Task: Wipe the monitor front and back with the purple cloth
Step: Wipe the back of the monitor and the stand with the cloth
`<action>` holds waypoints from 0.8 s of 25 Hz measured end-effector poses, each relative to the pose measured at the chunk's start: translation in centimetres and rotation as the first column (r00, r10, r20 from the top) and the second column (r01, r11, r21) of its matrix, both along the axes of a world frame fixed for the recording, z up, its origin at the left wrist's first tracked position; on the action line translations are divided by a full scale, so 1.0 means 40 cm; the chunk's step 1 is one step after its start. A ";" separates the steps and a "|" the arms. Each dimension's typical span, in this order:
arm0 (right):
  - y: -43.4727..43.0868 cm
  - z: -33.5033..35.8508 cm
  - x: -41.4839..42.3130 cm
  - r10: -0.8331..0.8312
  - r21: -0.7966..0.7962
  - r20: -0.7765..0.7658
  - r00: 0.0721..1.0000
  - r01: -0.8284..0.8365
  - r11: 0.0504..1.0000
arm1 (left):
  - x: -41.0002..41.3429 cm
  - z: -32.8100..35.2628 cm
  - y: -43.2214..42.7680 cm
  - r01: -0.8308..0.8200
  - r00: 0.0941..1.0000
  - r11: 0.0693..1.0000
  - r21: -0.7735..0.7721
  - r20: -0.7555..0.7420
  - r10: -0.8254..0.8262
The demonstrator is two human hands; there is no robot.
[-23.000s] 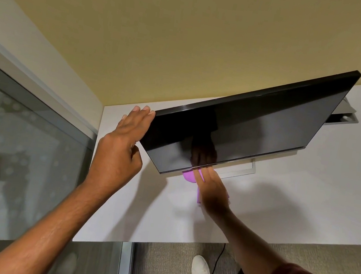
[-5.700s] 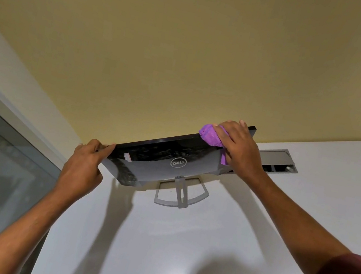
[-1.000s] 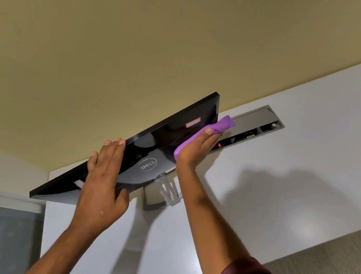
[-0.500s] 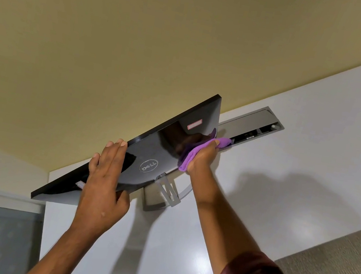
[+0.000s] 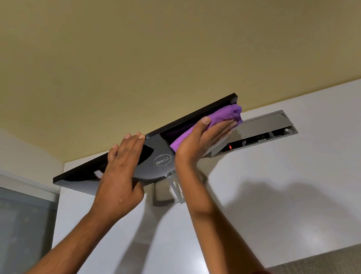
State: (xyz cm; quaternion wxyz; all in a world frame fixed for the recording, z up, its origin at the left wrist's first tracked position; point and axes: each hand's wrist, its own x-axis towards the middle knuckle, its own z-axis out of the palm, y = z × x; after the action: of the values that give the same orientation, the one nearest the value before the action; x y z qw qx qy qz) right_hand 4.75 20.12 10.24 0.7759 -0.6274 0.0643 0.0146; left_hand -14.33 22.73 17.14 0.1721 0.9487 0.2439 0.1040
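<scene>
Now on the Dell monitor (image 5: 161, 144) back | my right hand (image 5: 200, 142) flat, pressing purple cloth (image 5: 222, 115) | left hand (image 5: 122, 175) flat, bracing | I'd go light, even.

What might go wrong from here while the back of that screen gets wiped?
1. The right hand presses the purple cloth near a far corner of the monitor, well away from its stand. A hard push might twist or tip it, though the left hand rests on the back to steady it.
2. The cloth bulges past that corner, close to the open hatch in the desk. If it slips, it may drop inside.
</scene>
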 end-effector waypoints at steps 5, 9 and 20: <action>0.071 0.028 -0.163 0.021 -0.141 0.137 0.990 -0.002 0.990 | -0.015 0.014 0.024 0.001 0.999 1.000 0.013 -0.032 -0.001; 0.086 -0.011 -0.169 -0.049 -0.104 0.025 0.999 0.051 0.993 | -0.015 0.026 0.035 0.025 0.998 1.000 0.018 -0.053 -0.024; 0.087 -0.137 -0.165 -0.035 0.214 -0.636 0.771 0.219 0.952 | -0.017 0.026 0.032 0.002 0.998 1.000 -0.005 -0.060 -0.002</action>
State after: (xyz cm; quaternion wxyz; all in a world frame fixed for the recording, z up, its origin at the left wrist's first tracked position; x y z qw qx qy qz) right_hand -1.87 23.58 4.75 0.7891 -0.4668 0.3576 0.1775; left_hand -15.02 24.01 18.17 0.1673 0.9512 0.2483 0.0745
